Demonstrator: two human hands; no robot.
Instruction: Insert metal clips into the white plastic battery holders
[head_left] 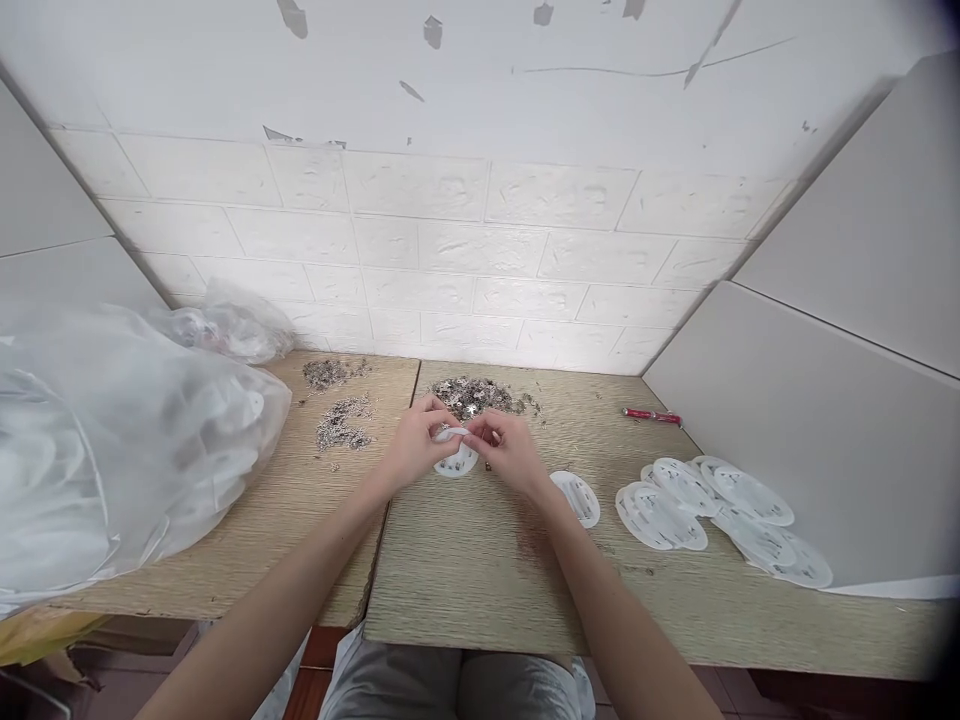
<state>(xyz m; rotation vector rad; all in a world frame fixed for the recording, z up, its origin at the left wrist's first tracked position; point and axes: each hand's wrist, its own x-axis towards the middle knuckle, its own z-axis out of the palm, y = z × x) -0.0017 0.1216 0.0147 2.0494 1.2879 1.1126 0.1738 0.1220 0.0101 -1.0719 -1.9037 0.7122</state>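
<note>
Near the middle of the wooden table (465, 570), my left hand (418, 440) grips the left edge of a white round plastic piece (456, 462) with small metal bits on it. My right hand (508, 450) is pinched at the piece's upper right edge; what its fingertips hold is too small to tell. Just behind the hands lies a heap of small silvery metal parts (472, 392). Another white oval piece (577, 498) rests beside my right wrist, partly covered by it.
Stacked white pieces (664, 517) spread over the right side, with a red pen (651, 415) behind them. Two small metal piles (343, 425) lie at the left. A big plastic bag (150, 440) fills the far left. A brick-pattern wall (480, 270) stands behind.
</note>
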